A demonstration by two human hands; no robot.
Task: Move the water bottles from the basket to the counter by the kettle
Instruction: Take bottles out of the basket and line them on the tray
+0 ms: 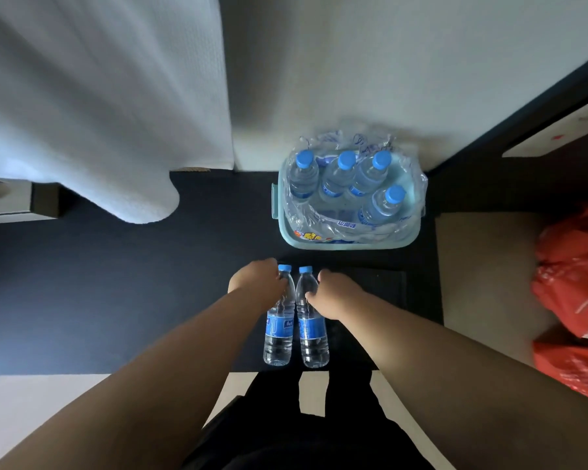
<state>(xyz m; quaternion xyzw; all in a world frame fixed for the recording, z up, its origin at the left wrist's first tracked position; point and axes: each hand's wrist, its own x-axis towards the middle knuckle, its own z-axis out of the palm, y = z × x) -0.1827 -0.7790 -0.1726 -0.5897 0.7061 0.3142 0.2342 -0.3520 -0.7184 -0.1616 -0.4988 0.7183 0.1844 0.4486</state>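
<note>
A pale teal plastic basket with a rounded rectangular rim sits on the dark floor, its far side close to a pale wall. It is lined with crumpled clear plastic wrap, torn open at the top. Four clear water bottles with blue caps stand inside the wrap: three in a row along the far side and one alone at the near right. Two more bottles of the same kind are out of the basket, nearer the person, side by side and almost touching, their caps pointing away. The left hand grasps the left bottle around its shoulder, fingers curled about it, and the right hand grasps the right bottle in the same way. That makes six bottles in all, one basket and two hands, each holding one bottle. A white textured fabric hangs at the left, and one red plastic bag lies at the right edge
</note>
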